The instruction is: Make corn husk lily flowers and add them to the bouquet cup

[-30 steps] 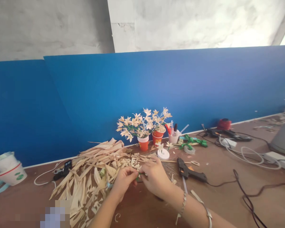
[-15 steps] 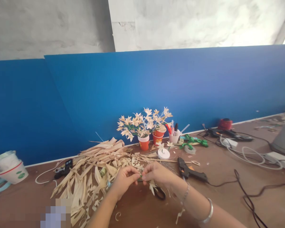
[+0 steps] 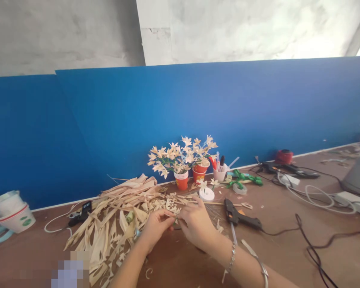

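Note:
My left hand [image 3: 158, 229] is closed in a pinch, thumb against forefinger, above the front of the table. Fingertip to fingertip with it, my right hand [image 3: 197, 225] also pinches, its other fingers raised and spread. Between them runs a thin green stem [image 3: 177, 226], mostly hidden by the fingers. Behind the hands stand pale artificial flowers [image 3: 180, 156] in red paper cups [image 3: 182, 184]. Two more pale blossoms [image 3: 203, 185] rest by a white roll of tape [image 3: 207, 195]. My right hand covers the spot where black-handled scissors lay.
Dried husk strips [image 3: 108, 224] are heaped on the left. To the right lie a black glue gun [image 3: 241, 218] with its cord, green ribbon bundles [image 3: 246, 178] and white cables [image 3: 318, 198]. A white paper bowl [image 3: 19, 218] stands far left; a blue partition [image 3: 198, 104] rises behind.
My right hand has turned and lifted its outer fingers, shifting slightly forward over the scissors and a pale blossom, which are now hidden. My left hand has barely moved.

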The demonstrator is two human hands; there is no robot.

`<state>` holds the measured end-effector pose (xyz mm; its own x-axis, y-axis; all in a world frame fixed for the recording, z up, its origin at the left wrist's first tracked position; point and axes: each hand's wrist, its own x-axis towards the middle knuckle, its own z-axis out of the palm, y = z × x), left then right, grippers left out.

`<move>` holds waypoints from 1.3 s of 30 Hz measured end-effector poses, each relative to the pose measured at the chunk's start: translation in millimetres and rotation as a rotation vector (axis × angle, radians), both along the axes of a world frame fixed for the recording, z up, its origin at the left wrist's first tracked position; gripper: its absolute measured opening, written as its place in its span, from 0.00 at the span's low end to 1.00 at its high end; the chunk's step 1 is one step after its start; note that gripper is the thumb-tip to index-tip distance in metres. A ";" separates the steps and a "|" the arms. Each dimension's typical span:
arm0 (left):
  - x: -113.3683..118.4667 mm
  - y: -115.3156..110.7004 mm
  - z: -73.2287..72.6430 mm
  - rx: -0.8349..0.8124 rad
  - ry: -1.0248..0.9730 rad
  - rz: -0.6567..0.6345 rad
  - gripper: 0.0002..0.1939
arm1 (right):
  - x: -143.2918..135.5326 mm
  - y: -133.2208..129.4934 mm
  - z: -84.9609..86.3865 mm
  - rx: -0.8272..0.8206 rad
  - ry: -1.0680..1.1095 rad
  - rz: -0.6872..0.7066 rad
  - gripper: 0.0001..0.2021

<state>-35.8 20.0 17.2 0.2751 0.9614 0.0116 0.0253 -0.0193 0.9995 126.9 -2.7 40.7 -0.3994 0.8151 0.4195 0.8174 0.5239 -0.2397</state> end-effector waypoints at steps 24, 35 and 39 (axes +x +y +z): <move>0.8 -4.2 0.4 0.041 0.059 -0.033 0.10 | 2.4 10.4 -8.2 -0.478 0.507 -0.017 0.06; -0.9 0.8 -1.5 0.028 0.090 -0.072 0.09 | -1.6 4.4 -6.9 -0.077 0.094 -0.023 0.07; 0.7 1.4 -5.1 0.019 0.084 -0.046 0.10 | -1.2 4.7 -5.5 -0.099 0.121 -0.019 0.08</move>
